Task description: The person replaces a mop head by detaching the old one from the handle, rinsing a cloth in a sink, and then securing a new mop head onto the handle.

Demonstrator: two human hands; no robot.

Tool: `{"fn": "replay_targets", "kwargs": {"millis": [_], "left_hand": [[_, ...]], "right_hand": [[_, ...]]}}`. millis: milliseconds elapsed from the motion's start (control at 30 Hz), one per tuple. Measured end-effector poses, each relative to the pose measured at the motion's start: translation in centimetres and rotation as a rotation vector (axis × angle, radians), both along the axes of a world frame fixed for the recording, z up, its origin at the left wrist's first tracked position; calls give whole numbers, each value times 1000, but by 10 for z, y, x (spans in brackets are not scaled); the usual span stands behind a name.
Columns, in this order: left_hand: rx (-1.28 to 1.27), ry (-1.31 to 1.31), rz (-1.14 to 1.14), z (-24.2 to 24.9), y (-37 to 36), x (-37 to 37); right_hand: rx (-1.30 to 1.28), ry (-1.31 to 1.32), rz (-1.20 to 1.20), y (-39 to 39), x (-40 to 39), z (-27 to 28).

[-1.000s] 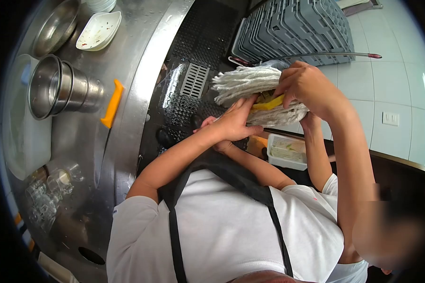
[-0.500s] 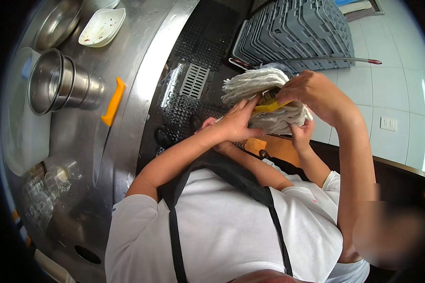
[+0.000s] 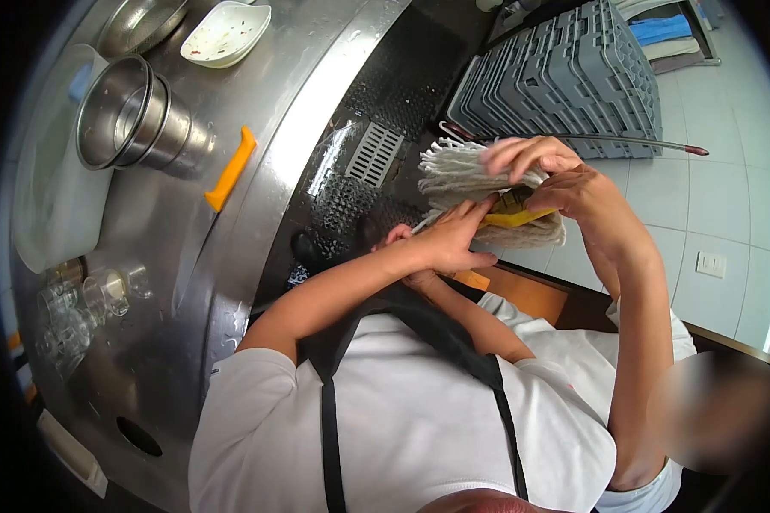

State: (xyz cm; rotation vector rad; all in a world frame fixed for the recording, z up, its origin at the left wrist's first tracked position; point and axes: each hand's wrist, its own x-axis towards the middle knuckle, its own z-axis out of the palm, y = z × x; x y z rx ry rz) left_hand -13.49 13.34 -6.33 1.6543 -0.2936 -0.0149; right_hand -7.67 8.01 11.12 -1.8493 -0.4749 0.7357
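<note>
A mop head with white strands (image 3: 458, 175) and a yellow clamp (image 3: 518, 218) is held between me and a co-worker. My left hand (image 3: 453, 239) is on the clamp's near end, fingers stretched along it and thumb sticking out below. Under my left forearm, my right hand (image 3: 395, 239) has its fingers curled around what looks like the mop's handle, mostly hidden. The co-worker's nearer hand (image 3: 565, 188) grips the clamp's far end. Above the strands is the co-worker's other hand (image 3: 526, 156), slightly blurred.
The steel counter (image 3: 265, 111) on the left bears a knife with an orange handle (image 3: 231, 169), stacked metal containers (image 3: 137, 120), a white dish (image 3: 227, 34) and several glasses (image 3: 103, 295). Grey crates (image 3: 565, 85) stand beyond the mop, with a thin rod (image 3: 633, 139) across them.
The co-worker's farther hand has moved from beneath the mop head to above its strands. My hands stay on the mop. The view has shifted, so the surroundings sit lower and farther right.
</note>
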Motion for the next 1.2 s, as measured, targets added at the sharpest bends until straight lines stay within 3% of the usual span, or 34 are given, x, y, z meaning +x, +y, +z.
{"fn": "replay_targets", "kwargs": {"millis": [133, 200, 567, 1200], "left_hand": [[26, -21, 5, 0, -2, -2], [34, -38, 25, -1, -3, -3], [104, -25, 73, -3, 5, -2], [4, 25, 50, -12, 0, 6]], "right_hand": [[539, 650, -138, -38, -76, -248], [647, 781, -186, -53, -94, -313], [570, 759, -163, -42, -86, -296], [520, 759, -228, -41, -85, -301]]}}
